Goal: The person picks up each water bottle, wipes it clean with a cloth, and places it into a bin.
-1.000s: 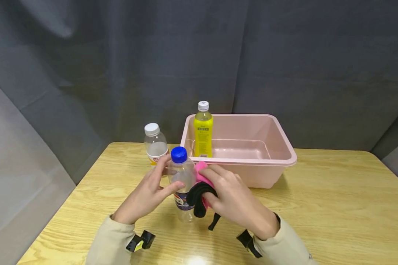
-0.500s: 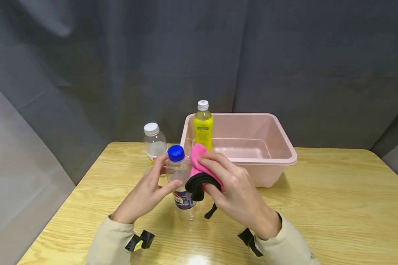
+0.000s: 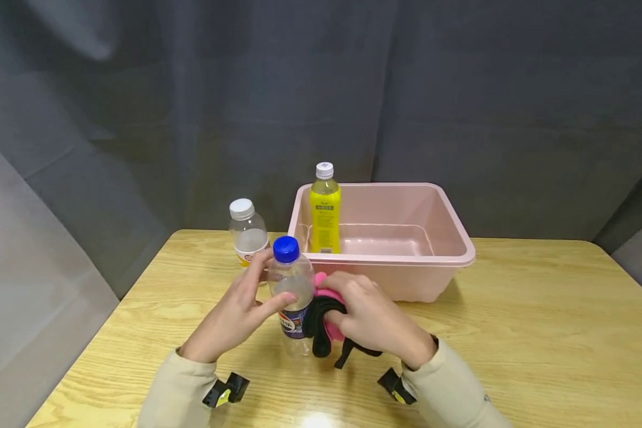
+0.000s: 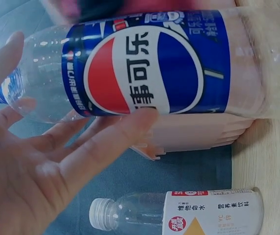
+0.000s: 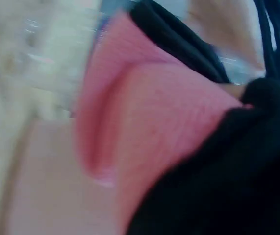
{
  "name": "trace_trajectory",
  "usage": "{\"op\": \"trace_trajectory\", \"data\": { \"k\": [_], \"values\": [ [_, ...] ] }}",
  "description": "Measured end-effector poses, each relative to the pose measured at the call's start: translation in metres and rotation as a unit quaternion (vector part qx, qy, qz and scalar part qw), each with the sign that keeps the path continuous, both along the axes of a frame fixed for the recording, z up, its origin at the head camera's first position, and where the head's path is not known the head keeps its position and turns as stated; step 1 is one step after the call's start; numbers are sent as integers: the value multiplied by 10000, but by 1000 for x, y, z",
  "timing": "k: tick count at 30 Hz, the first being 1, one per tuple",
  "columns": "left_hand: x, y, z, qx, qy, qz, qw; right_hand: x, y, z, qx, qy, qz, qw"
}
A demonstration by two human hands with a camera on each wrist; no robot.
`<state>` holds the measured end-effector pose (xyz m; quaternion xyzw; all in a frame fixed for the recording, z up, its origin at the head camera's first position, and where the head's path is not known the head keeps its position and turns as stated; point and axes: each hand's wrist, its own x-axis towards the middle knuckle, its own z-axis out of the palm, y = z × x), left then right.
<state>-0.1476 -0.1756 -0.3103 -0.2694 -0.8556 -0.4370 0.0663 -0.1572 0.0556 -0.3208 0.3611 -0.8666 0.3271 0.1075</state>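
A clear plastic cola bottle (image 3: 293, 279) with a blue cap and a blue label stands upright on the table. My left hand (image 3: 238, 315) holds its left side, thumb in front and fingers behind. In the left wrist view the label of the bottle (image 4: 144, 68) shows red, white and blue, with fingers along it. Bunched in my right hand (image 3: 371, 315) is a pink cloth with black edging (image 3: 315, 321), held against the bottle's right side. The right wrist view is blurred and mostly filled by the folded cloth (image 5: 164, 107).
Behind the hands stands a pink plastic basin (image 3: 390, 260), with a yellow-labelled bottle (image 3: 325, 220) upright in its left end. A white-capped clear bottle (image 3: 249, 238) stands left of the basin. A dark curtain (image 3: 278, 107) hangs behind the wooden table (image 3: 540, 321).
My right hand with the cloth rose along the bottle's side half a second ago and is now lower again. The left hand stays on the bottle, which tilted slightly and shifted little.
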Motion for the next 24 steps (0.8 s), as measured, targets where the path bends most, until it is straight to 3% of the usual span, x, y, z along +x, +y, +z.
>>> {"op": "trace_trajectory", "data": {
  "k": [4,8,17,24],
  "values": [
    [1,-1,-1,11,179,-62,9998,-13,-7,-25,949,-653,326,9928],
    [2,0,0,-45,235,-77,9997,-17,-10,-36,1213,-854,379,9882],
    [1,-1,2,-108,69,-14,9999,-17,-9,-33,1269,-877,380,9873],
    [0,-1,1,-94,23,-17,10000,-9,-5,-16,1049,-781,95,9914]
  ]
}}
